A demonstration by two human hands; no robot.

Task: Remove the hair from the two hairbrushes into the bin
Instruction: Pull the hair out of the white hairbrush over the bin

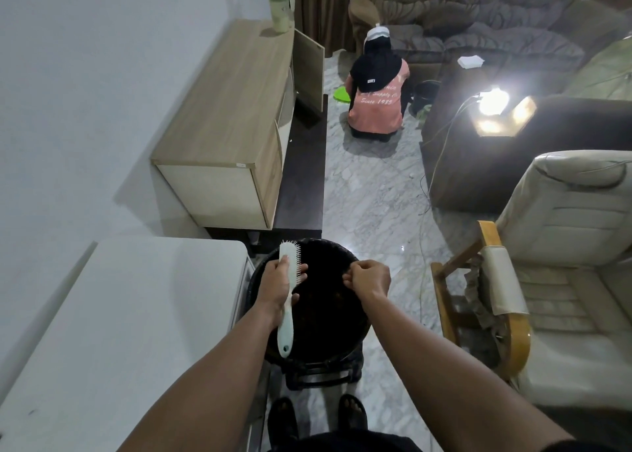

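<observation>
Left hand (277, 282) grips the white hairbrush (289, 291) over the black bin (355, 335), right hand (369, 279) at 3 o'clock looks pinched on pulled hair, so dropping it in is probably next.

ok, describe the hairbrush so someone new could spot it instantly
Find the round black bin on the floor beside the white table. Over its left rim, the left hand grips a white hairbrush, bristles facing right. It is the only white thing above the bin.

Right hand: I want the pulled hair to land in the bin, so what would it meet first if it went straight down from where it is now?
Probably the bin's dark inside: the right hand, fingers pinched, seems to hover above the opening. Depth is unclear from one view.
</observation>
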